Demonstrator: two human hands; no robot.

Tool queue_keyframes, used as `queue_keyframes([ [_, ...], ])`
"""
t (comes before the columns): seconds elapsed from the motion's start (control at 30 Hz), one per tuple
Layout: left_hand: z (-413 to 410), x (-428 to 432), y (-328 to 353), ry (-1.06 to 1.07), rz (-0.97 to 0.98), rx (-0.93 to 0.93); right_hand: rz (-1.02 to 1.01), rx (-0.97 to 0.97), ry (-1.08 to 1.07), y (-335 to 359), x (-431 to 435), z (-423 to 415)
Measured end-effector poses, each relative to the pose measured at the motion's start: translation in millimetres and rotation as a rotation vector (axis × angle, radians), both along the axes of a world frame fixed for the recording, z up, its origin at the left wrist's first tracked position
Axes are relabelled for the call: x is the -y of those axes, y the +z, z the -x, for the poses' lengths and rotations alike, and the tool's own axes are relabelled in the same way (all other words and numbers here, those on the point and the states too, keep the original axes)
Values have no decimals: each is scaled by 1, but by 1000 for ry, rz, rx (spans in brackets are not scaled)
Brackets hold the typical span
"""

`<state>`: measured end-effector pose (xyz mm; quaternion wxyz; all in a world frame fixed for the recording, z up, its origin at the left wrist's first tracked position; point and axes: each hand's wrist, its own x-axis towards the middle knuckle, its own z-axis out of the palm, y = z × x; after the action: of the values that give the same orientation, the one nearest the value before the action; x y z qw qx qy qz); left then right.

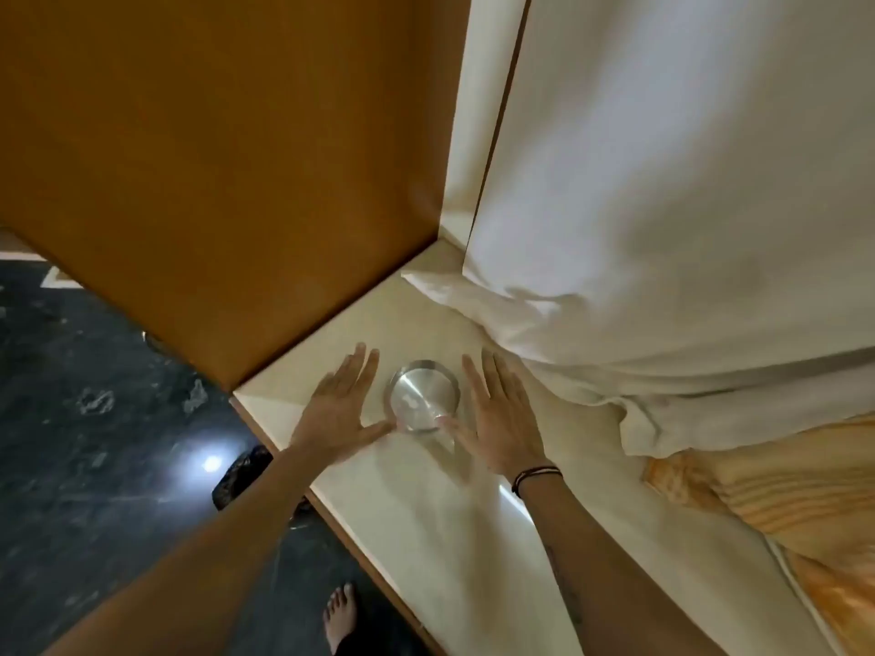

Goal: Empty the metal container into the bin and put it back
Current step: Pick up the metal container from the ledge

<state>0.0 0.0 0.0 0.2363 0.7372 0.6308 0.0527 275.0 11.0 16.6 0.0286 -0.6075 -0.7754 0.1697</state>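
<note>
Two bare hands lie spread on either side of a round metal container [423, 396] that sits just below the centre of the frame on a cream ledge [426, 513]. The left hand [337, 409] is flat and wide open, fingers stretched toward the upper part of the frame, its thumb reaching right until the tip touches the container's lower left rim. The right hand [502, 419] is just as open, fingers straight, and its thumb, blurred, lies over the container's lower right edge. Neither hand is closed around anything; the container stands upright between them, its shiny inside showing only a pale smear or reflection that I cannot make out. A dark cord bracelet [537, 476] circles the right wrist.

A brown wooden panel [213, 158] fills the upper left, meeting the ledge at its far edge. White bedding [663, 205] spills down from the upper right and bunches close to the right hand, with an orange patterned cloth [781, 504] beneath it at the right edge. Dark marble floor [94, 442] takes the lower left, where a bare foot [340, 613] stands near the bottom.
</note>
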Motion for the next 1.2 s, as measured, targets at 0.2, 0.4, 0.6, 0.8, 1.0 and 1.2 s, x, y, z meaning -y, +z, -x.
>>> queue_keyframes([
  [0.2, -9, -10, -42, -11, 54, 126, 108, -57, 36, -46, -4, -1],
  [0.4, -20, -19, -51, 34, 82, 247, 197, -202, -17, -55, -14, 6],
  [0.6, -22, -24, -62, 136, 141, 375, 239, -288, -127, -65, -14, 13],
  [0.8, -14, -24, -64, 208, 228, 554, 255, -442, -208, -52, -4, 22],
  [1.0, 7, -9, -54, 210, 268, 725, 267, -553, -250, -34, 11, 41],
  [1.2, 46, 19, -35, 241, 258, 763, 347, -787, -308, -24, 40, 83],
])
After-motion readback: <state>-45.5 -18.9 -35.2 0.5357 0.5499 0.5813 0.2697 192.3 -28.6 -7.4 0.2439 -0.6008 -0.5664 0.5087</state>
